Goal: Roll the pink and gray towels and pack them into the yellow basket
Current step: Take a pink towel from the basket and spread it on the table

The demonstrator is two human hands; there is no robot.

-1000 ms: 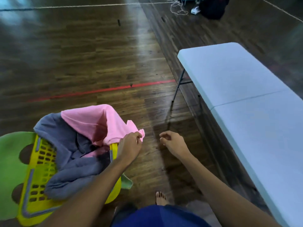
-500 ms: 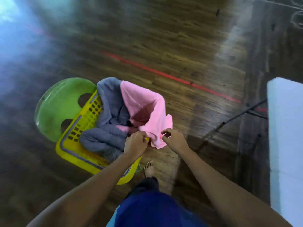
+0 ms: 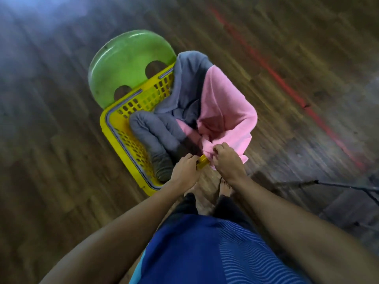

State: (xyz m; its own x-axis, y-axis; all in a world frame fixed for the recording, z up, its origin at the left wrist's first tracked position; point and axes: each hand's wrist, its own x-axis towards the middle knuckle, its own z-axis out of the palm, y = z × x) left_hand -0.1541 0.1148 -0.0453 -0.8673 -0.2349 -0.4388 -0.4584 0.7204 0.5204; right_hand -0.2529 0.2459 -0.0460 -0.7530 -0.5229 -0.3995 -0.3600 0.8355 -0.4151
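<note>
The yellow basket (image 3: pixel 125 138) rests on a green stool. Inside it lie the gray towel (image 3: pixel 160 132), bunched and unrolled, and the pink towel (image 3: pixel 225 107), which drapes over the basket's right side. My left hand (image 3: pixel 185 173) grips the basket's near rim at its corner. My right hand (image 3: pixel 227 162) pinches the lower edge of the pink towel just beside that corner. The two hands are almost touching.
The green plastic stool (image 3: pixel 125 64) with round holes stands on a dark wooden floor. A red line (image 3: pixel 287 85) runs across the floor to the right. A thin black table leg (image 3: pixel 336 184) shows at the right edge. My bare feet are directly below the basket.
The camera has swung left and down, so the white table is out of view. My right hand has reached across and taken the pink towel's edge. My left hand has stayed on the basket rim.
</note>
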